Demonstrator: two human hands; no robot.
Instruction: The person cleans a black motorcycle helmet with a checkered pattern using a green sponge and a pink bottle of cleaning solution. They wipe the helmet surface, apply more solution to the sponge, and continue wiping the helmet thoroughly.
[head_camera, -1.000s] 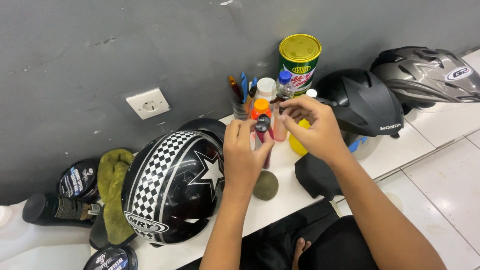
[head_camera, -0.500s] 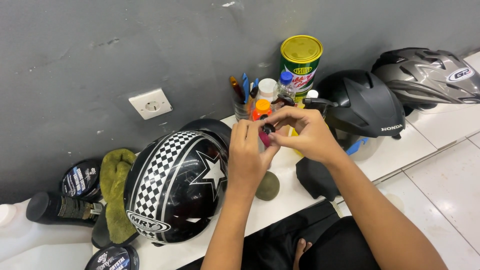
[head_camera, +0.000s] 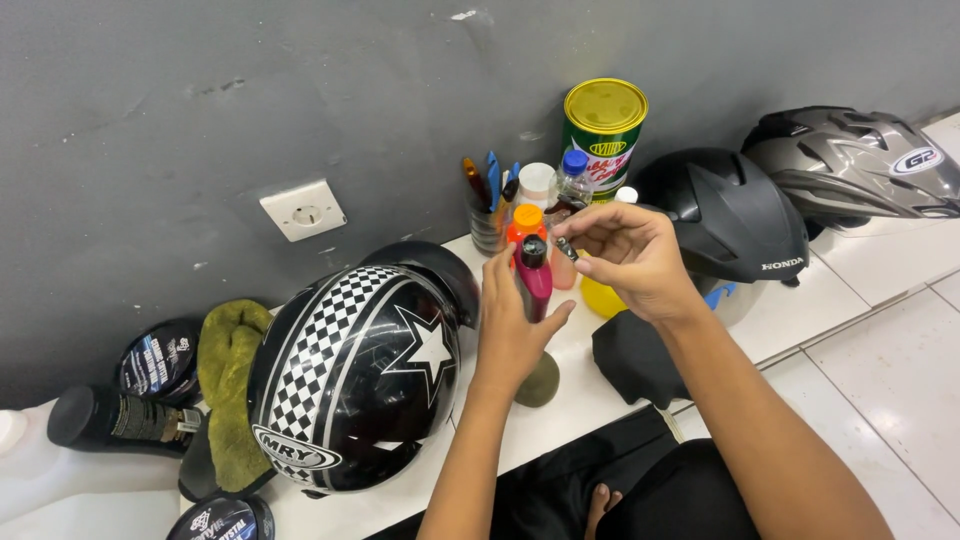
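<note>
At the far left we see a black tin (head_camera: 160, 362) and a dark bottle (head_camera: 120, 420) lying against the grey wall, with a green cloth (head_camera: 232, 390) draped just beside them. Next comes a checkered helmet (head_camera: 350, 375) with a white star, resting on the white ledge (head_camera: 800, 300) below a wall socket (head_camera: 303, 209). Just right of it, our left hand (head_camera: 512, 325) is wrapped around a small pink bottle (head_camera: 534, 280), holding it upright above the ledge, thumb on one side and fingers on the other. Our right hand (head_camera: 630, 258) hovers near the bottle's dark top, thumb and forefinger pinching a small dark cap (head_camera: 565, 247). Behind the hands stand a cup of pens (head_camera: 487, 205), several small bottles and a tall green can (head_camera: 603, 135) with a yellow lid. Further right sit a black helmet (head_camera: 740, 225) and a grey helmet (head_camera: 850, 165).
</note>
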